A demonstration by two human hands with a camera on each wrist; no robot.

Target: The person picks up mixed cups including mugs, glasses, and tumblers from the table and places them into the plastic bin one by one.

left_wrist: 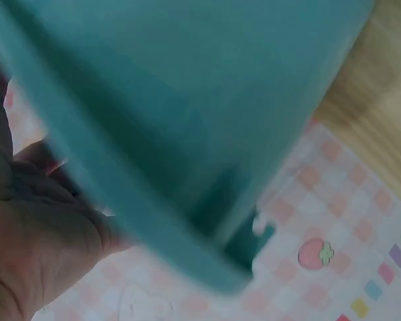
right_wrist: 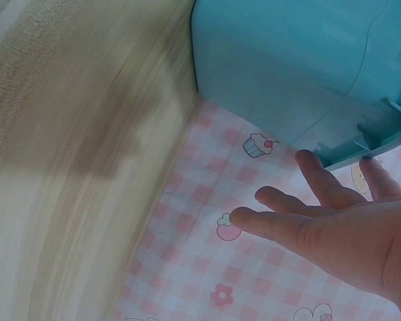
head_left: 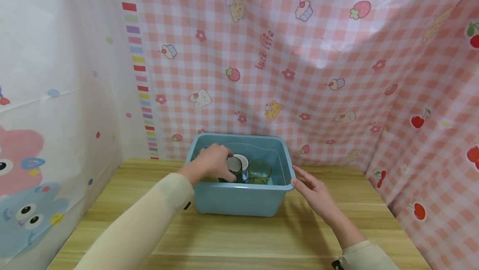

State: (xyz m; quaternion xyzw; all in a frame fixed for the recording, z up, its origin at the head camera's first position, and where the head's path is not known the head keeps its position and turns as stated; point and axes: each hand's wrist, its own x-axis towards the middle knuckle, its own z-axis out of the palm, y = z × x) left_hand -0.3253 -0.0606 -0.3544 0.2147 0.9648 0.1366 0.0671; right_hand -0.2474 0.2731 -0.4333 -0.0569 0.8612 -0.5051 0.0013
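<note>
A blue plastic bin [head_left: 239, 201] stands on the table with several cups inside. My left hand [head_left: 213, 162] reaches over its left side and grips a dark grey glass [head_left: 235, 165], thumb at the near side and fingers at the far side. Beside that glass are a white cup [head_left: 244, 162] and a greenish clear glass [head_left: 260, 170]. In the left wrist view, the bin's rim hides most of the left fingers. My right hand [head_left: 314, 191] rests its fingertips at the bin's right rim, fingers extended; in the right wrist view they lie along the outer edge.
The wooden table [head_left: 232, 241] runs under the bin and both arms. Behind it hangs a pink checkered cloth [head_left: 318, 95], close to the bin's far side. A white patterned cloth [head_left: 75, 107] closes off the left.
</note>
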